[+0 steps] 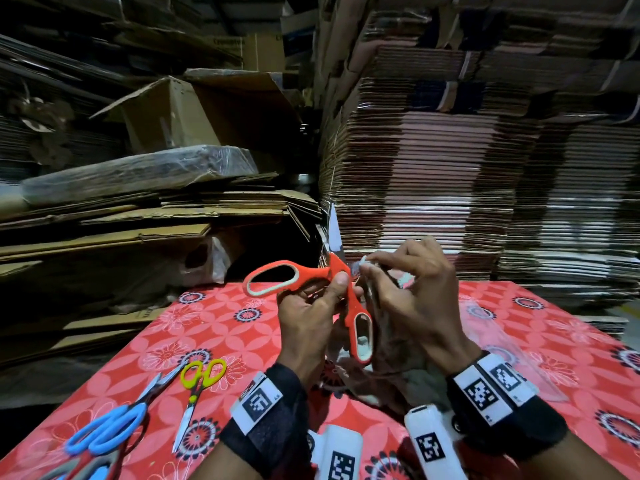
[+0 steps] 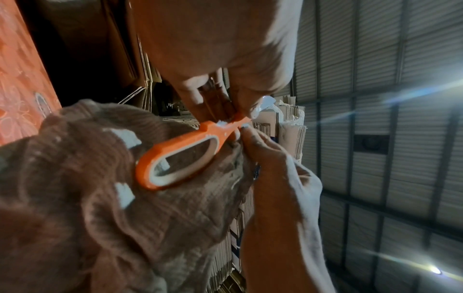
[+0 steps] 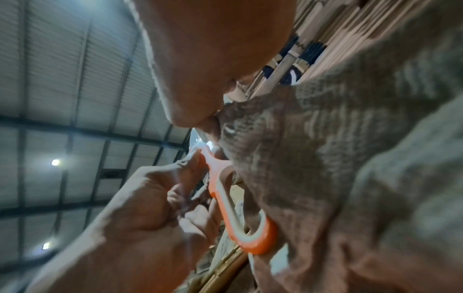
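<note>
right, holding up a pair of orange-red plastic-handled scissors (image 1: 313, 273) with pale grey loop linings at centre frame, above the red floral-print table cover (image 1: 225, 327). clamped in the left hand (image 1: 308, 317) just below the pivot, thumb pressed on the orange shank, other fingers curled behind. one steel blade (image 1: 333, 230) pointing up toward the stacked cardboard sheets (image 1: 450, 202) at upper right. handles splayed wide, one loop out to the left, one hanging down toward the wrists.

pinching a rumpled grey-brown knit cloth (image 1: 398, 362) in the right hand (image 1: 415, 292), fingertips pushing a fold of it against the metal right beside the pivot. in the left wrist view, cloth (image 2: 87, 178) drooping behind the lower loop. hands close together, both on the same tool.

judging by looks: light, rigid, smooth hard plastic, probably slippery around the white residue (image 2: 221, 123). loose at the hinge, so likely to swing unless pinned there. best taken at the shank near the pivot, or through a loop, with cloth between skin and edge. cloth soft, limp, easy to bunch, apt to snag on the point.

lying idle at lower left: blue-handled scissors (image 1: 107, 427) and small yellow-handled scissors (image 1: 201, 379), well apart from the work.
</note>
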`<state>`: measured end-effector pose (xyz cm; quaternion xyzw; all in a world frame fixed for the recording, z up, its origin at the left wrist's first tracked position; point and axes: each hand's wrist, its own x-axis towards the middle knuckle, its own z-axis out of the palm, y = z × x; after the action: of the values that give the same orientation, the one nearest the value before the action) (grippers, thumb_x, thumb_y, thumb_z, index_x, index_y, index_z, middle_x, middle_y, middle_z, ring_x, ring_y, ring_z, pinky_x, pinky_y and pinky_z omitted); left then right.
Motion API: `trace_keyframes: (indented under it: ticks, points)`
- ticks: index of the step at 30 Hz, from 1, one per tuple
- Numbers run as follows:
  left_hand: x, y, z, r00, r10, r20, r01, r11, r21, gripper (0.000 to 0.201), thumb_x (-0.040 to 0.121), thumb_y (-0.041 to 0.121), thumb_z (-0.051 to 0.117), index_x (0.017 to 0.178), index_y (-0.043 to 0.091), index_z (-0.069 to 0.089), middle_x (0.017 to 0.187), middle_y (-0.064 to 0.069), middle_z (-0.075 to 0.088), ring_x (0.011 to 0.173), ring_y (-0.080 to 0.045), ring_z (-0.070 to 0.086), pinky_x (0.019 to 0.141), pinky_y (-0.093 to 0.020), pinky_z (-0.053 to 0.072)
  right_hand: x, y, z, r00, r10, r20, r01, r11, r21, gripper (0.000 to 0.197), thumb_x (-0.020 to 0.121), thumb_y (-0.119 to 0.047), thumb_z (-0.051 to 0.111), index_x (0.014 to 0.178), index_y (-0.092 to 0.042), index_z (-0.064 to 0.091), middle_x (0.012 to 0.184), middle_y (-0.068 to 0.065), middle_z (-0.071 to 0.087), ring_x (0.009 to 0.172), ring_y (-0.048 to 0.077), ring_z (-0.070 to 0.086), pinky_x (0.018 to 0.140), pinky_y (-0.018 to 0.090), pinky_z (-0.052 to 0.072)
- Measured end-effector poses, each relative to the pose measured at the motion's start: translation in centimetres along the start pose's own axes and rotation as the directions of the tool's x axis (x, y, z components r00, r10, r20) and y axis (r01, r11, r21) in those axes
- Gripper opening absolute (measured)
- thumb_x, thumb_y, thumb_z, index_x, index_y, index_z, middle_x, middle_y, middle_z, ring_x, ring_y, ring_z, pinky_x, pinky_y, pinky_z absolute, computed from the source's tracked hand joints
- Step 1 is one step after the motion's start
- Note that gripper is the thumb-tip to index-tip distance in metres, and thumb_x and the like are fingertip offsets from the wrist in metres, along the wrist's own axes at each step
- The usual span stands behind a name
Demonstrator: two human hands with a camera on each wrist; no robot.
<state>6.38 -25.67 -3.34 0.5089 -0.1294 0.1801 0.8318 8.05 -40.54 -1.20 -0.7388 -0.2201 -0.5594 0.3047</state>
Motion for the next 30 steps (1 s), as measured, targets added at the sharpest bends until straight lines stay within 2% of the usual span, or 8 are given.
trace_keyframes:
  ticks: [3,8,13,17,19,22,27,30]
  points:
    - [-0.3,0.0,0.1,1.000,-0.010,0.000,0.010,1.000,-0.023,0.013,0.096,0.002,0.067,0.086,0.004,0.075,0.076,-0.014,0.077,0.068,-0.019,0.076,0.061,-0.027,0.061,0.0,0.0,0.0,1.000,-0.004,-0.031,0.003,1.000,-0.009,0.010,0.081,-0.028,0.079,0.086,-0.020,0.083,0.068,-0.006,0.053,0.075,0.019,0.049,0.062,0.032,0.039]
    - [-0.2,0.4,0.1,1.000,-0.010,-0.009,0.010,0.999,-0.038,0.018,0.094,-0.002,0.068,0.081,0.007,0.075,0.074,-0.007,0.078,0.067,-0.015,0.075,0.063,-0.024,0.061,0.1,-0.2,-0.2,0.994,-0.097,0.058,0.094,0.994,0.051,0.008,0.079,-0.025,0.082,0.085,-0.020,0.083,0.068,-0.006,0.055,0.073,0.017,0.048,0.064,0.026,0.038]
    - [-0.6,0.3,0.1,0.999,-0.032,0.014,0.033,0.998,-0.052,0.008,0.094,0.004,0.070,0.088,0.003,0.075,0.088,-0.023,0.078,0.080,-0.029,0.077,0.070,-0.031,0.062,0.7,1.7,-0.9,0.998,0.040,0.054,-0.041,0.999,0.030,0.012,0.079,-0.030,0.086,0.089,-0.024,0.083,0.071,-0.009,0.060,0.076,0.016,0.054,0.065,0.036,0.047]
    - [-0.4,0.7,0.0,0.998,-0.055,0.015,0.056,0.995,-0.078,0.009,0.095,0.005,0.068,0.095,-0.002,0.075,0.089,-0.021,0.078,0.080,-0.027,0.078,0.068,-0.028,0.061,0.5,0.1,-0.4,0.998,-0.025,0.056,0.021,0.998,0.062,0.011,0.079,-0.031,0.081,0.087,-0.023,0.082,0.069,-0.010,0.056,0.075,0.012,0.050,0.065,0.023,0.039]
    - [-0.5,0.8,0.0,0.998,-0.055,0.022,0.057,0.996,-0.075,0.010,0.094,0.005,0.069,0.098,-0.003,0.074,0.089,-0.019,0.079,0.081,-0.026,0.078,0.068,-0.027,0.061,0.6,0.4,-0.5,0.996,-0.031,0.080,0.026,0.997,0.070,0.011,0.080,-0.032,0.081,0.088,-0.025,0.082,0.069,-0.011,0.056,0.075,0.012,0.051,0.065,0.023,0.041]
    - [-0.6,0.7,0.1,0.998,-0.052,0.046,0.056,0.995,-0.086,0.007,0.093,0.004,0.070,0.096,0.000,0.073,0.088,-0.020,0.078,0.082,-0.026,0.078,0.070,-0.029,0.061,1.0,1.8,-1.2,0.996,0.068,0.055,-0.071,0.996,0.060,0.012,0.081,-0.033,0.083,0.091,-0.026,0.084,0.071,-0.017,0.059,0.077,0.014,0.055,0.067,0.035,0.048]
    - [-0.5,1.0,0.1,0.996,-0.077,0.034,0.080,0.990,-0.117,0.010,0.093,0.003,0.068,0.089,-0.002,0.075,0.083,-0.018,0.078,0.074,-0.023,0.077,0.065,-0.027,0.061,0.8,0.5,-0.7,0.996,-0.019,0.088,0.012,0.996,0.085,0.012,0.081,-0.031,0.081,0.090,-0.023,0.084,0.072,-0.010,0.062,0.077,0.012,0.054,0.068,0.024,0.042]
    - [-0.5,0.8,0.0,0.995,-0.086,0.057,0.090,0.994,-0.069,0.017,0.094,0.007,0.069,0.079,0.006,0.078,0.084,-0.020,0.077,0.077,-0.026,0.075,0.069,-0.032,0.062,1.6,2.0,-1.6,0.995,0.101,0.020,-0.102,0.993,0.066,0.007,0.082,-0.026,0.085,0.090,-0.025,0.084,0.075,-0.010,0.067,0.079,0.014,0.059,0.069,0.029,0.042]
